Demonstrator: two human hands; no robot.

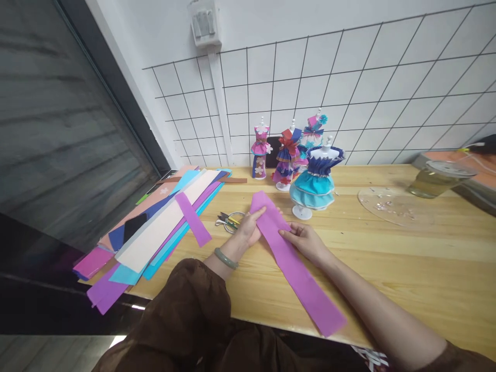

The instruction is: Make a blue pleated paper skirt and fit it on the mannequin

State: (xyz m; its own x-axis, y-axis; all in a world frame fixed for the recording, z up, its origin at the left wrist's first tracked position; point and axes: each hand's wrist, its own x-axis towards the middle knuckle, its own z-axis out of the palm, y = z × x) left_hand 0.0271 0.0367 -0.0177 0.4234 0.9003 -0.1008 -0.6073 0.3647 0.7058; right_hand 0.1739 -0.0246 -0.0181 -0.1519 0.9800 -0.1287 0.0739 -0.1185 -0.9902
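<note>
A long purple crepe paper strip (291, 266) slants across the table's front, its lower end reaching over the edge near my lap. My left hand (251, 225), a green bangle at its wrist, grips the strip's upper part, thumb on top and fingers underneath. On the strip's right edge, my right hand (304, 238) pinches the paper between thumb and fingers. Scissors (228, 221) lie just left of my left hand, beside a ring-shaped item. Behind my hands stands a small mannequin (314, 178) in a navy and turquoise ruffled paper dress.
Stacked coloured paper strips (155, 227) cover the table's left side, with a dark phone (135, 227) and a short purple strip (194, 219) on them. More dressed mannequins (287, 155) stand near the gridded wall. A clear plate (391, 206) of small bits and a lidded cup (436, 180) are right.
</note>
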